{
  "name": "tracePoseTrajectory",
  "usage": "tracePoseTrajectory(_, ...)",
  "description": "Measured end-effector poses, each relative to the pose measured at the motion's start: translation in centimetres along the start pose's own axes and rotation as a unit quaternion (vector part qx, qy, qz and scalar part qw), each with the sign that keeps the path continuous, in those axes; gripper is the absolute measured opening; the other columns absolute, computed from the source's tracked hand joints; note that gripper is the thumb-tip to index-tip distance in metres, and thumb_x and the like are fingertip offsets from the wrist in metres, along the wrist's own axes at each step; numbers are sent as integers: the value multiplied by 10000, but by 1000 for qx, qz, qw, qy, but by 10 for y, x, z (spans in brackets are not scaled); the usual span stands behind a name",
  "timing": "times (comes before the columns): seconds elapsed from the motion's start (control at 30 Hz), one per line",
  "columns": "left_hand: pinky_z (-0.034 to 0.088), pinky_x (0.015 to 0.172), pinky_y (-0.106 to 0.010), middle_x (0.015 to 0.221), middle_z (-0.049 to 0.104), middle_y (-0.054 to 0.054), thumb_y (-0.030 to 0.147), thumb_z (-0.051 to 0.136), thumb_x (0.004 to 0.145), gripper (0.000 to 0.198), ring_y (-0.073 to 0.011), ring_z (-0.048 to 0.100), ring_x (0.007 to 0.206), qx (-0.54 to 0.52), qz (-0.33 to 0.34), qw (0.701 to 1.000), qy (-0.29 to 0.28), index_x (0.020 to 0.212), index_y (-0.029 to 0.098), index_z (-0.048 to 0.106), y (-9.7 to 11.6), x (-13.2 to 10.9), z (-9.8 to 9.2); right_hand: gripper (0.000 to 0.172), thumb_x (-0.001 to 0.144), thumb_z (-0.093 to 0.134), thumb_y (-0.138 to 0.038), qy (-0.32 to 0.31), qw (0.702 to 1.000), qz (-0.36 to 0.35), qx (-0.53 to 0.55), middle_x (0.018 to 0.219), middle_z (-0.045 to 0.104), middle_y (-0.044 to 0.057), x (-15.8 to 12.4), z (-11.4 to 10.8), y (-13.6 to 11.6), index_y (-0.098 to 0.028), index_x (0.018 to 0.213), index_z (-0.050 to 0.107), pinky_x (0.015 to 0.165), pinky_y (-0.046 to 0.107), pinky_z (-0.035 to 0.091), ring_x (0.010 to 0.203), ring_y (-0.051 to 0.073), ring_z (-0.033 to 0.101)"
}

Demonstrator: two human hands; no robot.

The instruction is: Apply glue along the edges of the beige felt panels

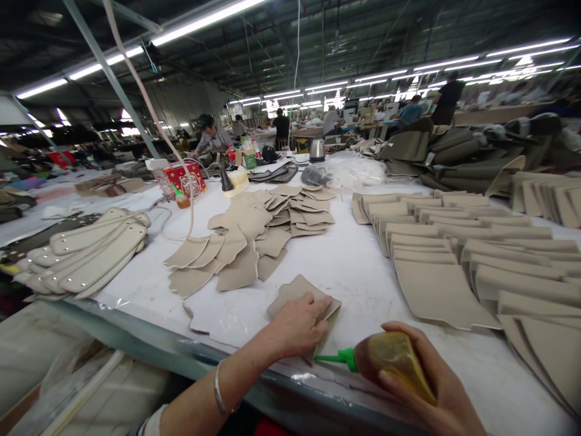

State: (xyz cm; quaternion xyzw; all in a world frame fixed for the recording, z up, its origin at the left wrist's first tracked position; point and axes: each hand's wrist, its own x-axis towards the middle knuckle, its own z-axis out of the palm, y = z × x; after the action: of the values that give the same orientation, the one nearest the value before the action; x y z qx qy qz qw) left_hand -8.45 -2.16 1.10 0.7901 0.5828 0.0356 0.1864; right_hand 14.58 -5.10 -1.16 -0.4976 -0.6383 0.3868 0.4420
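Observation:
My left hand (297,324) lies flat on a small stack of beige cut pieces (295,289) at the table's near edge, fingers pressed down on it. My right hand (431,384) grips an amber glue bottle (393,358) with a green nozzle (333,358). The nozzle tip points left at the edge of the pieces under my left hand.
Fanned beige pieces (254,239) cover the middle of the white table (354,260). Larger beige panels (458,248) lie in rows at right, long strap pieces (91,248) at left. A red box (181,178), a kettle (316,149) and seated workers (211,136) are farther back.

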Motion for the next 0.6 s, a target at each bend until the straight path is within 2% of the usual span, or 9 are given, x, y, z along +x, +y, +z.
tracePoseTrajectory(0.13, 459, 853, -357, 1094, 545, -58, 324, 355, 886, 545, -246, 582, 966, -4, -11, 1000, -6, 1430, 297, 349, 1, 0, -1, 480, 806, 658, -523, 7, 998, -25, -58, 1062, 596, 6, 2, -8, 12, -268, 1183, 504, 758, 248, 462, 891, 222, 611)
tracePoseTrajectory(0.23, 447, 880, -351, 1127, 542, -53, 323, 363, 887, 540, -243, 576, 994, -16, -12, 1000, -4, 1427, 305, 351, 1, -1, 0, 472, 814, 667, -501, -32, 995, -66, -68, 1098, 596, 5, 3, -12, 18, -274, 1191, 497, 760, 217, 487, 930, 212, 613)
tracePoseTrajectory(0.3, 446, 882, -354, 1136, 541, -55, 321, 372, 882, 543, -248, 575, 1001, -21, -10, 1000, -1, 1425, 303, 354, 1, -1, 1, 454, 830, 647, -505, -44, 995, -66, -56, 1117, 593, 4, 3, -13, 17, -275, 1190, 496, 794, 214, 482, 974, 213, 601)
tracePoseTrajectory(0.5, 454, 863, -363, 1114, 548, -61, 306, 367, 879, 533, -249, 584, 970, -10, -9, 1000, 1, 1412, 288, 371, 1, -1, 1, 460, 791, 673, -491, 12, 998, -41, -55, 1092, 593, 7, 6, -11, 5, -264, 1161, 522, 796, 266, 465, 927, 228, 597)
tracePoseTrajectory(0.6, 462, 848, -374, 1108, 550, -62, 314, 372, 876, 543, -256, 588, 957, -10, -11, 1000, 2, 1418, 294, 364, 1, -1, 0, 461, 769, 687, -488, -3, 998, -53, -38, 1079, 607, 18, 5, -9, 7, -253, 1139, 545, 771, 268, 486, 924, 242, 608)
